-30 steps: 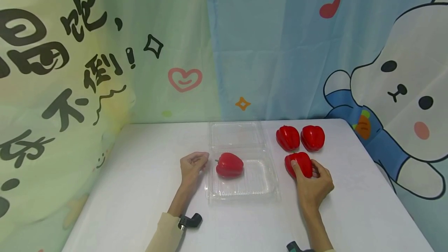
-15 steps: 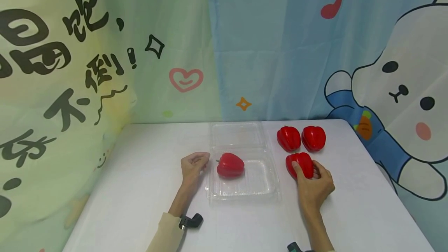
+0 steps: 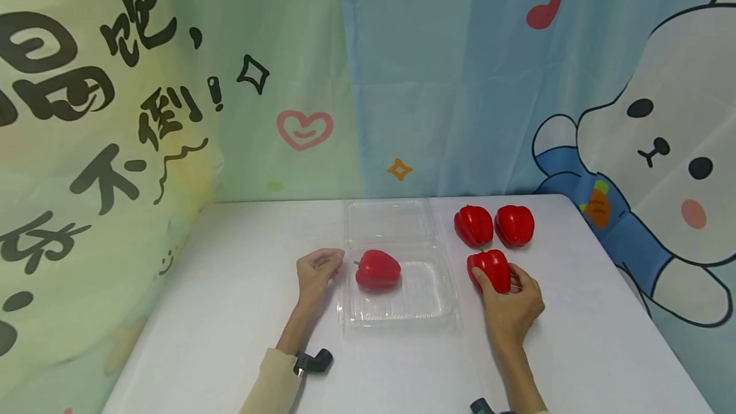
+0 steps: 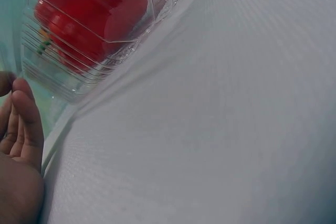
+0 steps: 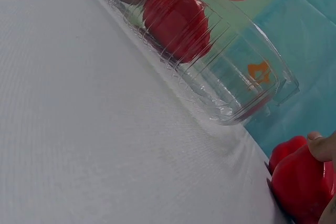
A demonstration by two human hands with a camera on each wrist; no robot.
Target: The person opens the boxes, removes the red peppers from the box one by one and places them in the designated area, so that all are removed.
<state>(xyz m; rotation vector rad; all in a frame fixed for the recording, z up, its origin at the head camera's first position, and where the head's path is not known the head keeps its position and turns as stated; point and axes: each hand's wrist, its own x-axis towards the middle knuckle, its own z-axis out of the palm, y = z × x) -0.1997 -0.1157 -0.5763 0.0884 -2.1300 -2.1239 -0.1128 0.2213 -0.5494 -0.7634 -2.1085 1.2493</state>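
In the head view a clear plastic clamshell box [image 3: 422, 292] lies with its lid folded back, and one red bell pepper [image 3: 377, 270] rests in the left part of its base. My left hand [image 3: 318, 271] is at the box's left edge, pinching the rim between thumb and forefinger, as the left wrist view also suggests. To the right of the box, my right hand [image 3: 513, 305] grips another red bell pepper [image 3: 489, 271], thumb on its near left side. That pepper is low over the table or on it; which one I cannot tell.
Two more red bell peppers, a left one [image 3: 474, 227] and a right one [image 3: 514, 226], sit side by side just behind the gripped one. A white table [image 3: 230, 312] carries everything. A printed curtain [image 3: 414, 82] hangs along its back edge.
My right hand and the pepper it grips have shifted slightly left. The left hand, the box and the other peppers stay in place.
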